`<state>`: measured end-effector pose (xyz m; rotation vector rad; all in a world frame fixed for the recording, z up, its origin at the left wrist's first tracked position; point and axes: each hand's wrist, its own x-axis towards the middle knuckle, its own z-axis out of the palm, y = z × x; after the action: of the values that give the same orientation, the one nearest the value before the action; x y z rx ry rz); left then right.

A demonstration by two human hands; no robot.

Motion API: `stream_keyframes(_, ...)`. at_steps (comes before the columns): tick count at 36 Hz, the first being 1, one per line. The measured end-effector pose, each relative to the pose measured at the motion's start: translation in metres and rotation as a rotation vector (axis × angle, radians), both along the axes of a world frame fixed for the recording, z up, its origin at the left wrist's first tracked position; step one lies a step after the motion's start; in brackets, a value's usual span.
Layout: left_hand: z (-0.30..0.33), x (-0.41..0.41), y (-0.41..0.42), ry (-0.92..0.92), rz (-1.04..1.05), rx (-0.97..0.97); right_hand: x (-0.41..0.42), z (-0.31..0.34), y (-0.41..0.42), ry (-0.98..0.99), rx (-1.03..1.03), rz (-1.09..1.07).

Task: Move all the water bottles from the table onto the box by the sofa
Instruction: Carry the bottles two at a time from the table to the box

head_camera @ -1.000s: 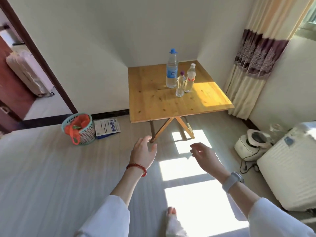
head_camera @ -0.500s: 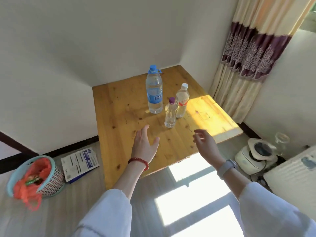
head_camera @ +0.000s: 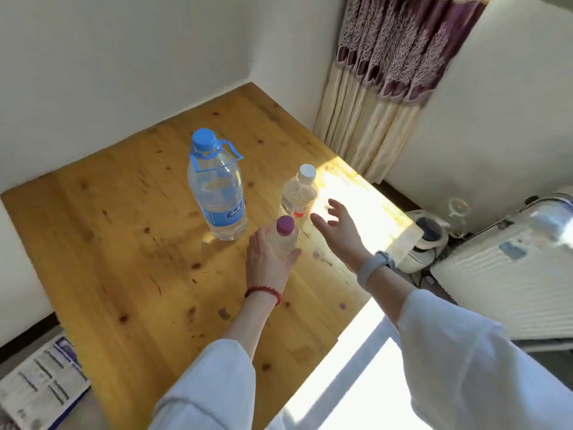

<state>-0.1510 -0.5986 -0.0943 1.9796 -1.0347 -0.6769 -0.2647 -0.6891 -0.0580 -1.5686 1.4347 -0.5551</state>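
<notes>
White loose sleeves (head_camera: 471,361), red bead bracelet (head_camera: 263,292), grey wristband (head_camera: 373,268)

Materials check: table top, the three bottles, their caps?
Table top: looks like solid pine, glossy varnish; knots and plank seams show. Large bottle, white-capped bottle and purple-capped bottle: clear thin plastic, probably PET; the wood shows through them. Caps: opaque moulded plastic, seemingly matte. The left hand holds the purple-capped one.

My left hand (head_camera: 269,259) covers lower body of purple-capped bottle (head_camera: 283,235). Printed sheet (head_camera: 40,386) at 8 o'clock: cut by edge, text blurred. Suitcase (head_camera: 508,271) at 3 o'clock: cropped.
</notes>
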Motion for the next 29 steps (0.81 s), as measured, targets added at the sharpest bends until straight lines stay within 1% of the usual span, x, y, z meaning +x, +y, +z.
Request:
stream_keyframes(3, -0.01, 0.011, -0.004, 0.071, -0.011, -0.045, 0.02, -0.008, -0.017, -0.07, 0.064, -0.014)
stream_keyframes(5, -0.015, 0.017, 0.001, 0.077, -0.033, -0.085, 0.032, -0.012, -0.026, -0.125, 0.102, -0.034)
stream_keyframes(7, -0.017, 0.025, 0.007, 0.084, -0.045, -0.13, 0.04, -0.017, -0.032, -0.15, 0.094, -0.056)
stream_keyframes(10, -0.018, 0.038, 0.015, 0.082, -0.038, -0.168, 0.048, -0.023, -0.036, -0.117, 0.039, -0.083)
stream_keyframes(14, -0.017, 0.052, 0.024, 0.076, -0.03, -0.162, 0.054, -0.025, -0.032, -0.041, -0.047, -0.106)
stream_keyframes(17, -0.014, 0.056, 0.033, 0.038, -0.038, -0.175, 0.048, -0.025, -0.013, -0.011, -0.102, -0.097)
stream_keyframes(21, -0.002, 0.054, 0.047, 0.02, -0.081, -0.211, 0.021, -0.026, 0.029, -0.082, -0.057, -0.125)
stream_keyframes(25, 0.006, 0.037, 0.055, 0.071, -0.116, -0.23, -0.012, -0.02, 0.075, -0.113, -0.068, -0.203)
stream_keyframes(29, 0.011, -0.001, 0.06, 0.148, -0.23, -0.198, -0.06, -0.013, 0.113, -0.146, -0.075, -0.264)
